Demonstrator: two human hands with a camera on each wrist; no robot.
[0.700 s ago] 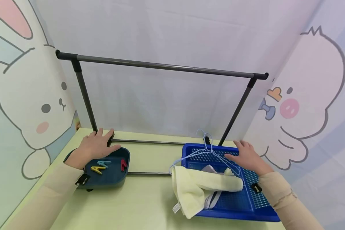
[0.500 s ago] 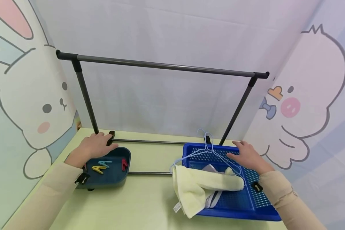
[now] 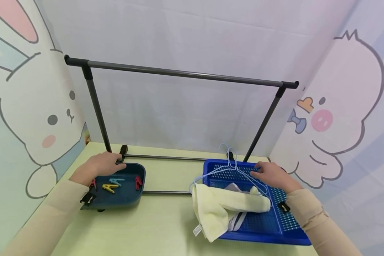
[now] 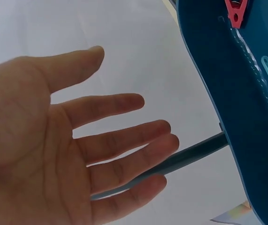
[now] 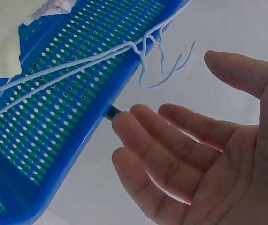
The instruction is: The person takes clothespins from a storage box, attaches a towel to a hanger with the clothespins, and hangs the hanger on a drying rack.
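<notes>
My left hand [image 3: 100, 165] hovers over the dark blue bin [image 3: 128, 202], its fingers relaxed and spread, with nothing in them. Inside that bin lie a yellow clothespin [image 3: 108, 187], a light blue clothespin [image 3: 116, 181] and red ones [image 3: 138, 182]. Over the right part of the blue basket [image 3: 265, 238] is my right hand [image 3: 273, 175], loosely bent and holding nothing in the right wrist view. A pale yellow towel [image 3: 211, 209] and light blue hangers [image 3: 232, 168] lie on the basket. Under the towel, a grey and white cloth [image 3: 236, 222] is partly hidden.
Behind both containers stands a dark clothes rack [image 3: 179, 73] with a top bar and two slanted posts. Its lower bars run along the pale green table [image 3: 166, 224]. Printed curtains [image 3: 179, 117] enclose the back and sides.
My left hand has drawn back and lower, its fingers bending a little and uncovering more of the bin. The fingers of my right hand have bent slightly. Bin, basket and towel stay put.
</notes>
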